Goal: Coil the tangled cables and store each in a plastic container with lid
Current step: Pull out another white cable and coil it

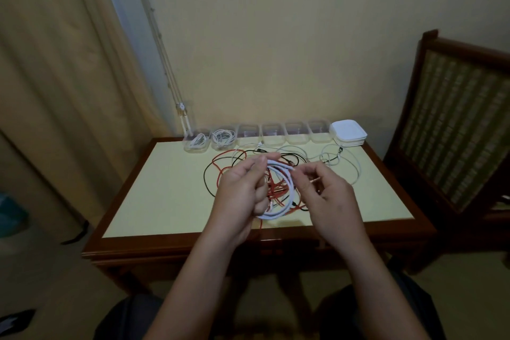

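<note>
While our left hand is curling its fingers round the loops of the white cable above the tangle, apparently so the coil cannot spring open, our right hand is pinching the loose end. We are noting four empty containers lining the far edge of the table; bare tabletop is lying to the left.

free: table left half | blocked: cable tangle centre, containers rear

Faces plain cream wall. Shows beige curtain hanging at left, wooden chair with woven back at right. Includes dark-wood table with pale yellow top, set against wall. Dim, warm light.
</note>
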{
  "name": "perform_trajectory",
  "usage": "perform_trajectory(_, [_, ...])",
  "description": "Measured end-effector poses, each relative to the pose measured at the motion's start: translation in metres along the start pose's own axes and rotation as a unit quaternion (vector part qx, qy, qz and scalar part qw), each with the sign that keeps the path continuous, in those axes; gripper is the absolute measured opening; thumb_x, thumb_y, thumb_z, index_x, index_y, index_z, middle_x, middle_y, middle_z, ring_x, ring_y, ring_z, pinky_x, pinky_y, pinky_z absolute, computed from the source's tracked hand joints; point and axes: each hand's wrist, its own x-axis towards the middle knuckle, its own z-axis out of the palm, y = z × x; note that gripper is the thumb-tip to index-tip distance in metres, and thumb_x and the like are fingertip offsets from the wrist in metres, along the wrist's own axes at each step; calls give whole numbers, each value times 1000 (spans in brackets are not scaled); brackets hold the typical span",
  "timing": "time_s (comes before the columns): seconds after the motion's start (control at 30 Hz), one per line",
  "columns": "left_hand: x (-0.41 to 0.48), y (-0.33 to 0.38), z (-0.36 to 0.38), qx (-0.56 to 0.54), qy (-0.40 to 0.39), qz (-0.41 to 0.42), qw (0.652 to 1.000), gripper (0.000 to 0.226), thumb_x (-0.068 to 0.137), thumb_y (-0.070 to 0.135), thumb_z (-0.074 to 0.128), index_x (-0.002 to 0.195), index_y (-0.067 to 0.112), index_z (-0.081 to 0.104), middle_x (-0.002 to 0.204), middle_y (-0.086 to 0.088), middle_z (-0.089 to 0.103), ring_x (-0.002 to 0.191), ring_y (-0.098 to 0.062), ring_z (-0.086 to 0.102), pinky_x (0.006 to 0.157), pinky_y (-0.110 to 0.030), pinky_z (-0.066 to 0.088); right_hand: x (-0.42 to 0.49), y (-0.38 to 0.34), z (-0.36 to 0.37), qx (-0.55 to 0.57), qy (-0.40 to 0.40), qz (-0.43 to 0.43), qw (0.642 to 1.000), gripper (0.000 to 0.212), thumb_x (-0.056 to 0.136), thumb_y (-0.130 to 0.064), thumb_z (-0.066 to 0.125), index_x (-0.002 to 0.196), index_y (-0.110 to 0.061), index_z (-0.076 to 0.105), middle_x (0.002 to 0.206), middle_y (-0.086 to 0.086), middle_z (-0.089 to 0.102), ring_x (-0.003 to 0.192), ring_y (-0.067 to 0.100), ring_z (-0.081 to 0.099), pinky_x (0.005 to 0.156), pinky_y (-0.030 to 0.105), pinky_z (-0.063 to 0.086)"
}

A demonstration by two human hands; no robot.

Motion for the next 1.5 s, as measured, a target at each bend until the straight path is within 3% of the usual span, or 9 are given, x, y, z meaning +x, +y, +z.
perform_trajectory(0.13, [1, 9, -6, -48, 29, 9, 998, 25, 104, 16, 47, 113, 5, 67, 58, 4, 21, 42, -4, 16, 35, -16, 15, -14, 15, -5, -34, -18, 12, 999, 6, 97, -29, 67, 98, -26, 73, 87, -10, 71, 79, 9, 66, 72, 37, 58])
perform_trajectory(0.3, [-1, 11, -5, -63, 40, 9, 997, 26, 104, 17, 47, 117, 4, 66, 59, 5, 22, 42, -4, 17, 36, -17, 13, -23, 18, -6, -128, -6, -30, 991, 15, 93, -26, 71, 107, -24, 77, 94, -19, 66, 89, -3, 62, 71, 10, 48])
perform_trajectory(0.6, [-2, 15, -3, -141, 10, -90, 986, 23, 100, 16, 48, 111, 6, 66, 54, 7, 19, 35, 0, 17, 31, -15, 11, -17, 25, -18, -177, 9, 30, 984, 15, 89, -19, 76, 104, -22, 78, 87, -20, 66, 82, -8, 63, 70, 3, 46])
perform_trajectory(0.77, [-2, 11, -1, -229, -22, -156, 961, 22, 95, 16, 50, 105, 6, 67, 50, 7, 21, 41, -4, 7, 31, -15, 9, -16, 21, -18, 97, 74, 179, 976, 13, 91, -10, 72, 104, -9, 74, 80, 3, 77, 77, 11, 75, 67, 15, 57])
perform_trajectory(0.93, [-2, 1, 4, -257, -22, -184, 949, 23, 92, 15, 52, 107, 6, 65, 48, 7, 23, 42, -4, 6, 33, -16, 7, -17, 6, -12, 404, 113, 281, 863, 22, 88, -3, 71, 109, 4, 68, 88, 15, 77, 82, 22, 76, 70, 21, 59])
perform_trajectory(1.07, [2, -8, 5, -298, -11, -194, 935, 23, 91, 15, 52, 107, 5, 65, 46, 7, 23, 30, -4, 18, 30, -15, 10, -17, -2, -9, 501, 62, 316, 804, 28, 84, 2, 68, 111, 10, 67, 103, 21, 74, 89, 22, 75, 73, 25, 62])
perform_trajectory(1.23, [2, -17, 8, -144, 43, -110, 983, 23, 100, 14, 54, 113, 4, 70, 48, 8, 22, 33, -1, 17, 28, -15, 15, -19, -7, -5, 440, -130, 362, 811, 36, 78, -11, 66, 111, -2, 74, 99, 13, 73, 83, 20, 67, 71, 32, 53])
perform_trajectory(1.4, [-3, -17, 8, 69, 79, 3, 995, 20, 101, 22, 58, 105, 16, 77, 51, 4, 32, 42, -9, 18, 40, -21, 15, -19, -13, -3, 427, -137, 393, 803, 29, 92, -34, 60, 98, -12, 78, 93, 7, 73, 80, 22, 64, 64, 34, 45])
perform_trajectory(1.5, [-5, -14, 12, 108, 76, 29, 991, 19, 101, 21, 58, 106, 18, 76, 45, 10, 40, 40, -9, 22, 41, -22, 18, -20, -16, -3, 399, -156, 344, 836, 32, 89, -36, 69, 105, -8, 73, 85, 5, 69, 78, 19, 66, 66, 34, 46])
